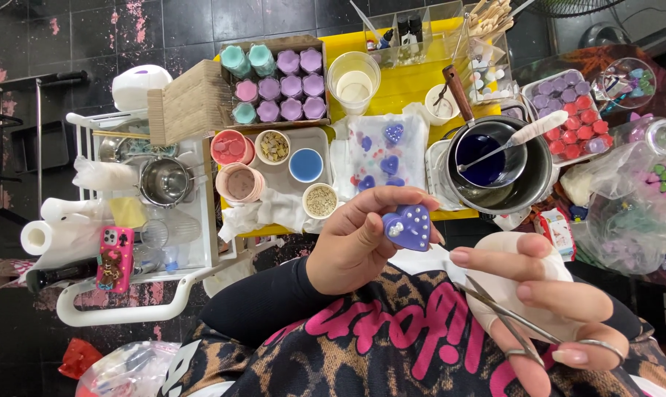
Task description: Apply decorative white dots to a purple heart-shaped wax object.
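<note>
Head view: left hand (355, 242) pinches a purple heart-shaped piece (408, 227) dotted with small white beads, fingers closed round its left edge, thumb below; piece is held in the air just off the near edge of the yellow worktop (391, 81), flat face toward the camera, point tilted down-right. Right hand (538, 294) grips small scissors (516, 323), fingers through the loops and curled closed. Scissor blades run up-left, long axis aimed at the heart's lower right edge; tips near or touching it, cannot tell which. Heart lies up-left of the right hand. Pot of blue liquid (491, 163) sits toward the worktop's right edge.
</note>
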